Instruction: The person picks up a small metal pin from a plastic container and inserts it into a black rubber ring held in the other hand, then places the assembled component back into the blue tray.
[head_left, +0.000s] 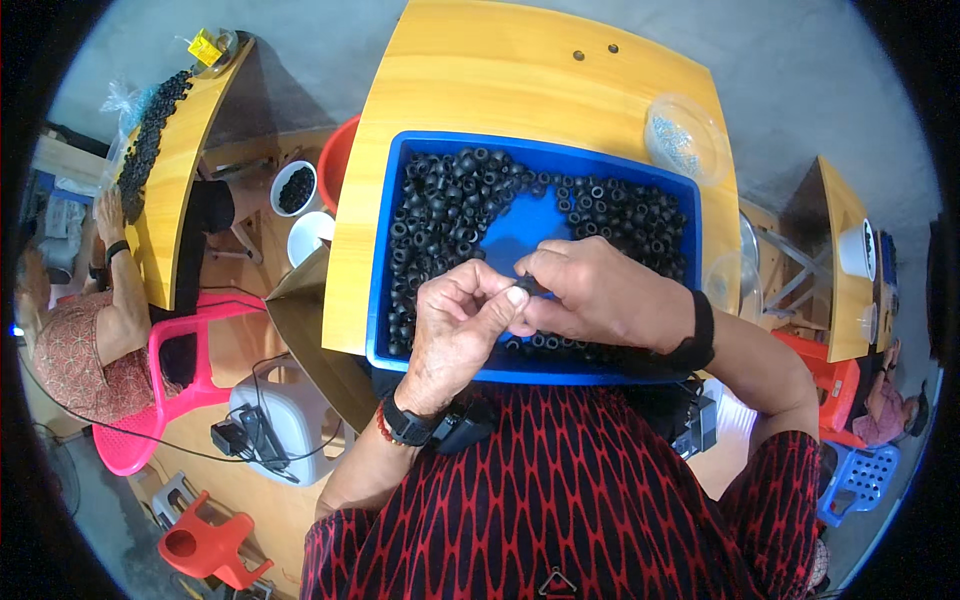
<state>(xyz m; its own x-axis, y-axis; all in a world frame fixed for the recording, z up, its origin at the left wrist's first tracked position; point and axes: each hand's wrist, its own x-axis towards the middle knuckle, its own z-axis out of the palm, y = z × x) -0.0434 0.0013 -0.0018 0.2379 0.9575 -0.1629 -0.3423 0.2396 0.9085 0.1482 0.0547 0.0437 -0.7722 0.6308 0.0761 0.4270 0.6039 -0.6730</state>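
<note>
Over a blue tray, my two hands meet at one small black rubbery part. My right hand pinches the part from the right between thumb and forefinger. From the other side my left hand closes thumb and fingers against it, and the fingertips hide most of its shape. Loose black hollow parts like short sleeves, some showing round openings, fill the tray around a bare patch of blue bottom.
The tray stands on a yellow wooden table. A clear round tub with small pale blue pieces is at its right edge. Left, a person sits at another table with black parts, near a pink chair and a white bucket.
</note>
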